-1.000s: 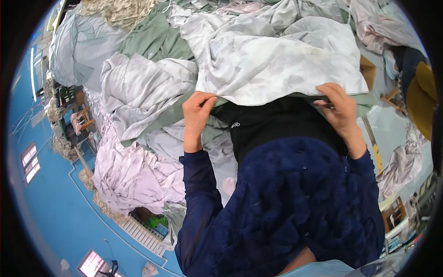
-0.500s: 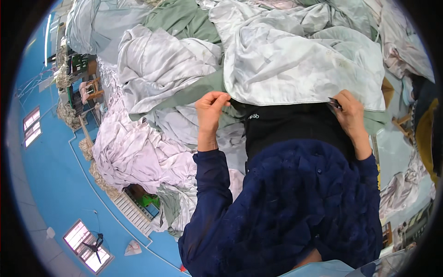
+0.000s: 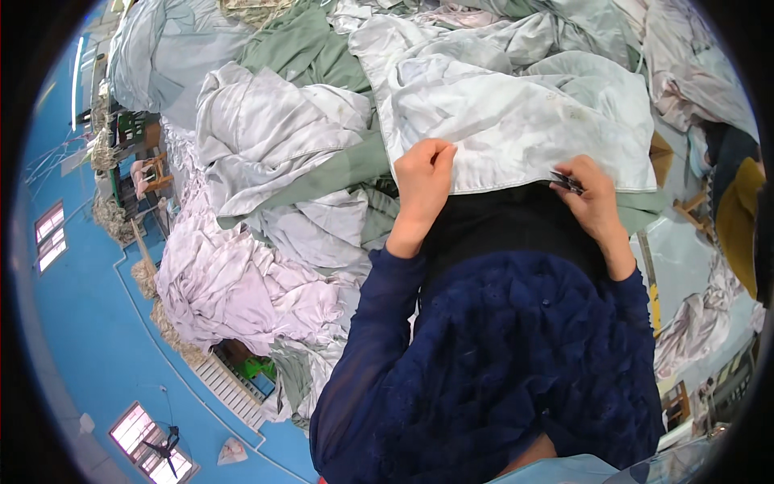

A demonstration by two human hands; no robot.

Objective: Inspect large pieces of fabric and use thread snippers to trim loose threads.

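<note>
A white cloth panel (image 3: 516, 121) with a stitched hem lies spread in front of me, its near edge against my black apron (image 3: 516, 214). My left hand (image 3: 423, 189) is closed in a pinch over the cloth's near left corner. Whatever sits between its fingertips is too small or hidden to make out. At the hem's right part, my right hand (image 3: 592, 194) holds small dark thread snips (image 3: 568, 184), partly covered by the fingers. The blades lie close to the hem; whether they touch it I cannot tell.
Heaped white cloths (image 3: 282, 121) and green cloth (image 3: 314, 52) surround the panel. A pinkish-white pile (image 3: 242, 274) sits to the left. Further left are a wooden stool (image 3: 153, 173) and a blue surface (image 3: 89, 315). Mustard-coloured cloth (image 3: 738, 218) is at the far right.
My left hand has moved right, from beside the panel's left corner to over its near edge. My right hand has shifted slightly left with the snips.
</note>
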